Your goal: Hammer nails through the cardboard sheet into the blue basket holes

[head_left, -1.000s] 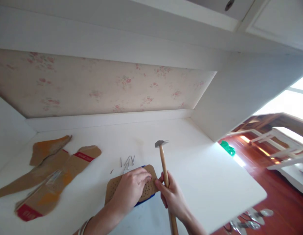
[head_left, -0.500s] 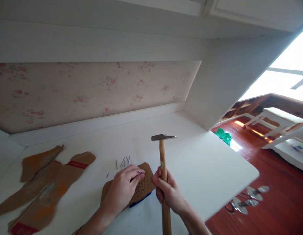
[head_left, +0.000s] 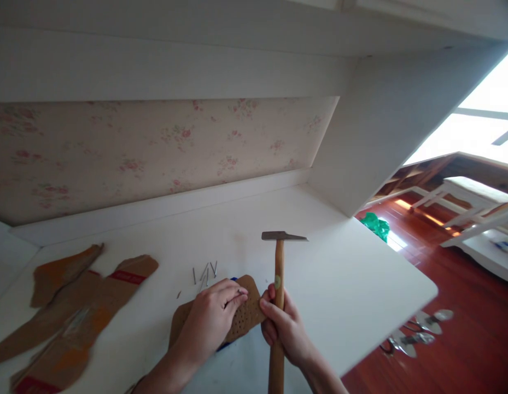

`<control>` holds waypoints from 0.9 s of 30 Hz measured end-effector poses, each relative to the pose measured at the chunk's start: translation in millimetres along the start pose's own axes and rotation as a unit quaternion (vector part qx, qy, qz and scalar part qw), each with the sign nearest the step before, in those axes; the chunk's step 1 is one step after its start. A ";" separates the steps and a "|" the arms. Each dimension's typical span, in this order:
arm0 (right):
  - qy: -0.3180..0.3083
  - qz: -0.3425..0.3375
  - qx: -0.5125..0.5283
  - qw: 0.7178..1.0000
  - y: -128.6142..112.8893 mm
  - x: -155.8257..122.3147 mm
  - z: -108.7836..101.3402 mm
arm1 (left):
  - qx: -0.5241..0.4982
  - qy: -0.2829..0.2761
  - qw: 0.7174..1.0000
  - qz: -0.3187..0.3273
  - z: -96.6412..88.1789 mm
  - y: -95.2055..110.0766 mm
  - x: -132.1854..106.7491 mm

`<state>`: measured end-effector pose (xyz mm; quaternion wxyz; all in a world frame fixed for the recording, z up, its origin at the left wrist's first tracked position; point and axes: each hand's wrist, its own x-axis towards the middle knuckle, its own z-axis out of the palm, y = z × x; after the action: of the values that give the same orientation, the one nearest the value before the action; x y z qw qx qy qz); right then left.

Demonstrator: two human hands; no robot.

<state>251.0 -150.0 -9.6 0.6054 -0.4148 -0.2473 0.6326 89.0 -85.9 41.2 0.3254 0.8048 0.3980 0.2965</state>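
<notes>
My right hand is wrapped round the wooden handle of a hammer, held upright with its metal head at the top. The thumb and fingers of that hand are by the right edge of a brown cardboard piece dotted with small holes. Over the cardboard, my left hand is closed in a pinch on a nail, of which only a small dark end shows between the fingertips. A blue edge shows beneath the cardboard. Several loose nails lie on the white tabletop just behind my left hand.
Torn brown cardboard with red bands lies at the left. A white side panel and an overhead cabinet enclose the desk. Beyond its right edge are a green bag and a white stool on the reddish floor.
The hammer has shifted slightly right and its head sits a little lower in view. My left hand keeps its pinch over the cardboard, which has turned slightly, showing blue at its back edge.
</notes>
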 end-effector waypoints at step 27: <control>-0.002 0.048 -0.355 0.934 -34.4 -60.8 -21.4 | 0.039 -0.007 0.999 0.026 7.3 -6.7 -4.5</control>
<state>283.3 -208.1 20.7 0.3871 -0.6128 -0.4364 0.5331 89.0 -88.6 30.7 0.2887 0.8292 0.3858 0.2832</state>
